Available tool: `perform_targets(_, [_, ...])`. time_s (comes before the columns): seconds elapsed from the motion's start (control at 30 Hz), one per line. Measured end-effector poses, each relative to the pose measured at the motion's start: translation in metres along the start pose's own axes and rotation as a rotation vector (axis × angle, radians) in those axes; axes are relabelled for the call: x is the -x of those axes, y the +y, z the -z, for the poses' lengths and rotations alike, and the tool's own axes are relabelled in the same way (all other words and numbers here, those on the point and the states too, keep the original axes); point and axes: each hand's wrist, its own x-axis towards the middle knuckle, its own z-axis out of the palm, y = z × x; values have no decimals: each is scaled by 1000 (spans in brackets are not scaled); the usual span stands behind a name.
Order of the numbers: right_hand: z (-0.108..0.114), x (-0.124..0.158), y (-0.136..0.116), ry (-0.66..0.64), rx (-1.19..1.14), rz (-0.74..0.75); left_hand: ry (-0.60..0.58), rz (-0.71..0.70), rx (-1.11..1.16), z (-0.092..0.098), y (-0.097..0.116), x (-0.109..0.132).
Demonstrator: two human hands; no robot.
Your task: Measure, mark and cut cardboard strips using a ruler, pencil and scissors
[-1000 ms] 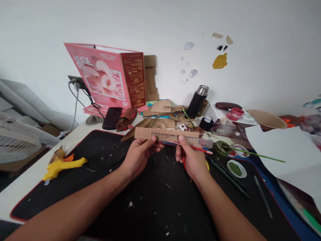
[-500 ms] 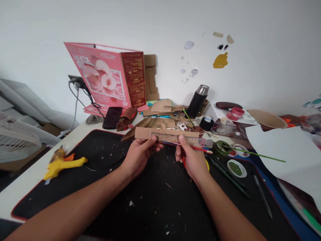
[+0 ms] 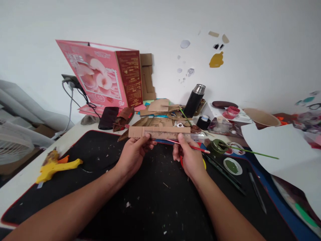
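Note:
A flat cardboard strip [image 3: 135, 132] is held level above the black mat, with a clear ruler [image 3: 198, 137] laid along its face. My left hand [image 3: 131, 154] pinches the strip and ruler near the left part, thumb in front and fingers behind. Farther along, my right hand [image 3: 192, 160] has its thumb pressed on the ruler and strip. A red pencil [image 3: 202, 149] also sits in this hand, slanting out below the ruler on both sides of the thumb. Beneath the right hand, the yellow edge of a scissor-like handle [image 3: 205, 164] peeks out, mostly hidden.
Cardboard scraps [image 3: 159, 105] pile up behind the hands, near a black thermos [image 3: 193, 100]. At left lies a yellow glue gun [image 3: 59, 165]. A green paint jar [image 3: 217, 147] with a green stick stands right. A pink box [image 3: 100, 77] stands behind.
The view has swung slightly right, so everything sits farther left. More of the red pencil shows below the ruler, at a steeper slant. Both hands keep their hold on strip and ruler.

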Motion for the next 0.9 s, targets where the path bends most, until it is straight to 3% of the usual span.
perform_targets(0.3, [-2, 1, -3, 15, -54, 27, 61, -17, 57, -2, 6, -3])
perform_targets(0.9, [-2, 2, -7, 41, -31, 7, 49, -47, 31, 1, 6, -6])
